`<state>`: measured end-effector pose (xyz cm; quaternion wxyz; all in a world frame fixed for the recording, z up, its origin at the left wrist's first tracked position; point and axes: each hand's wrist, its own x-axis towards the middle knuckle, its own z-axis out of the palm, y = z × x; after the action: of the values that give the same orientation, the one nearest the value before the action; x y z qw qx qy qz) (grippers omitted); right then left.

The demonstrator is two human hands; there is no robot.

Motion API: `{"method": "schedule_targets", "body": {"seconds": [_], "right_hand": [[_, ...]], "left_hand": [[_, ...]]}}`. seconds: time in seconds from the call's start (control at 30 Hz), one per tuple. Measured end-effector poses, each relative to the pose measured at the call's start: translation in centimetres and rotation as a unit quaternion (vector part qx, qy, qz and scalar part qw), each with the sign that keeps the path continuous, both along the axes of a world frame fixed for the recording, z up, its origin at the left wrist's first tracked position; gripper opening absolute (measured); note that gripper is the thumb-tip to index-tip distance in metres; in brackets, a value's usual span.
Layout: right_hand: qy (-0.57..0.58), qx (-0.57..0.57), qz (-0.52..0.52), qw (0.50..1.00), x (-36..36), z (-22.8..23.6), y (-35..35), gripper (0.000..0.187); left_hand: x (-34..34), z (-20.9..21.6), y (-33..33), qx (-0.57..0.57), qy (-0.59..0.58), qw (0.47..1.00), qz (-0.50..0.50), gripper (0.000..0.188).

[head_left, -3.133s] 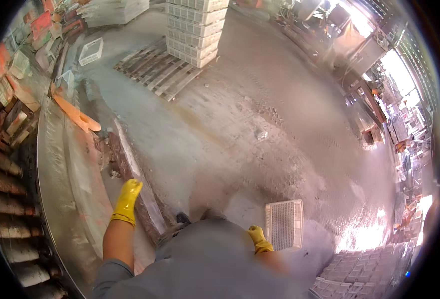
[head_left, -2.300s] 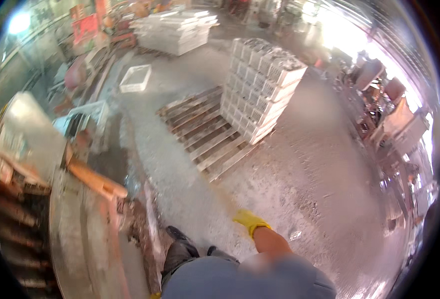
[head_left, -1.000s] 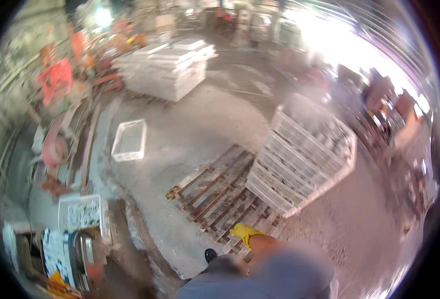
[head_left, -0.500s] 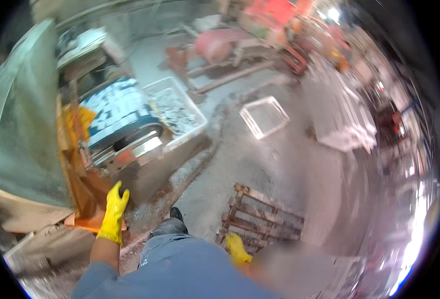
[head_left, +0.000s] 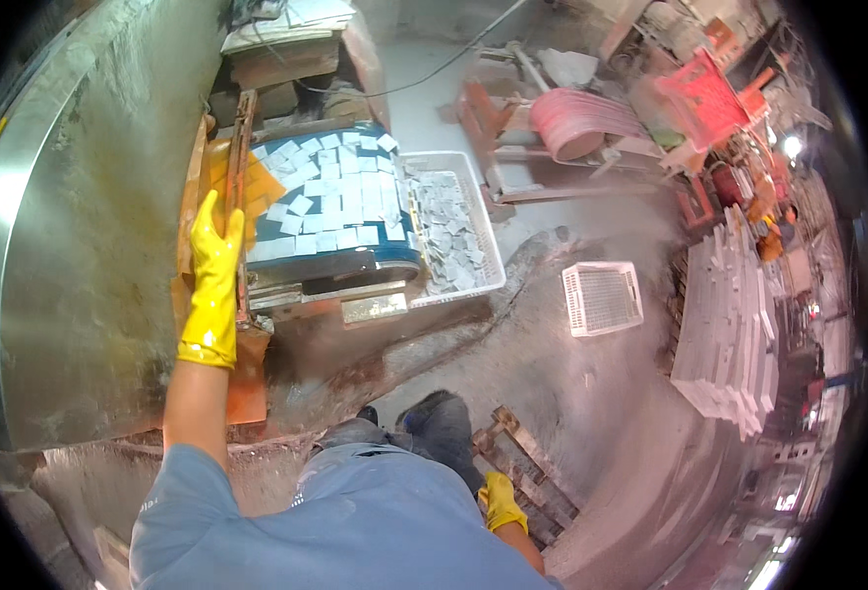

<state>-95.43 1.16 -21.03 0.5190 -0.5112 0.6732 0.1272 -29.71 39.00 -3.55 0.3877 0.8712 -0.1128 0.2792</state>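
My left hand (head_left: 215,241), in a yellow rubber glove, reaches forward with thumb and fingers apart and nothing held. It is beside the rusty orange frame (head_left: 242,167) at the left of a blue conveyor belt (head_left: 278,248); whether it touches the frame I cannot tell. Many small pale square tiles (head_left: 330,187) lie spread over the belt. My right hand (head_left: 501,501), gloved in yellow too, hangs low at my right side above a wooden pallet (head_left: 524,454). Its fingers look loosely bent, and nothing shows in them.
A white crate (head_left: 498,261) full of tile pieces adjoins the belt's right side. Another white crate (head_left: 601,329) stands on the floor. Pale slabs (head_left: 724,329) are stacked at the right. A large metal panel (head_left: 89,256) rises at the left, and red machinery (head_left: 581,128) stands farther back.
My left hand has risen and stretched forward to the frame beside the belt. The view has turned left and nearer the belt, and my right hand remains low.
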Motion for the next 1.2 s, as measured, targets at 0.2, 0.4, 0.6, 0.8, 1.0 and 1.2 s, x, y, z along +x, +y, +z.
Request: {"method": "schedule_targets", "body": {"seconds": [0.2,0.4,0.6,0.8,1.0,1.2], "right_hand": [[-0.181,0.003,0.123,0.976,10.7,-2.2,-8.2,0.031],[-0.167,0.035,0.167,0.971,21.2,-2.8,-15.0,0.024],[-0.104,0.141,0.253,0.952,31.0,-1.5,-21.9,0.028],[-0.142,0.046,0.404,0.902,50.9,4.9,-22.2,0.043],[-0.350,0.226,0.355,0.837,79.0,15.3,-10.0,0.042],[-0.561,0.206,0.438,0.672,106.1,25.5,1.7,0.042]], "left_hand": [[9.0,-1.8,4.2,-0.419,0.402,0.813,0.049,0.072],[15.7,-5.3,0.7,-0.143,0.402,0.901,0.082,0.085],[17.2,-10.3,1.7,-0.007,0.463,0.835,0.299,0.082],[16.0,-4.5,-3.6,0.093,0.449,0.829,0.321,0.069],[16.8,-6.9,-2.8,0.098,0.501,0.790,0.338,0.073],[17.0,-4.0,-3.8,0.131,0.480,0.790,0.357,0.079]]}}
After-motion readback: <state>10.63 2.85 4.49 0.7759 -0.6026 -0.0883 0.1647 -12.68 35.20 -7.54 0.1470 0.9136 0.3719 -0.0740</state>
